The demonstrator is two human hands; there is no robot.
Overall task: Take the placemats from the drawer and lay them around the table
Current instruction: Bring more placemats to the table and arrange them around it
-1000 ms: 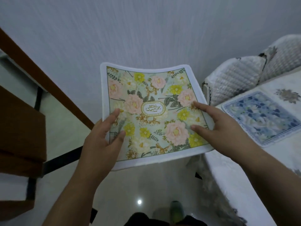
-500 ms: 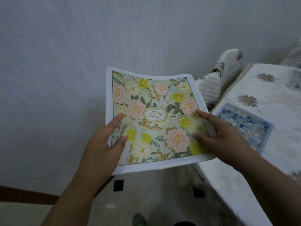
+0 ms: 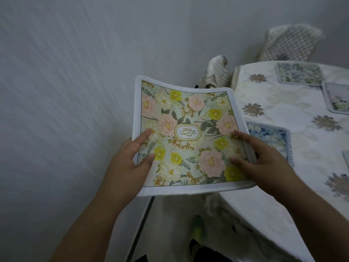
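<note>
"GARDEN" in a gold-rimmed oval, centre of the floral placemat (image 3: 188, 133), letters stacked in three rows

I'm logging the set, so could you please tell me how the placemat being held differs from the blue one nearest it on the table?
The held placemat is pale green with pink and yellow flowers; the blue placemat has blue blooms. The held placemat sags in the air between the left hand and right hand, while the blue placemat lies flat on the table. Both are floral with pale borders.
</note>
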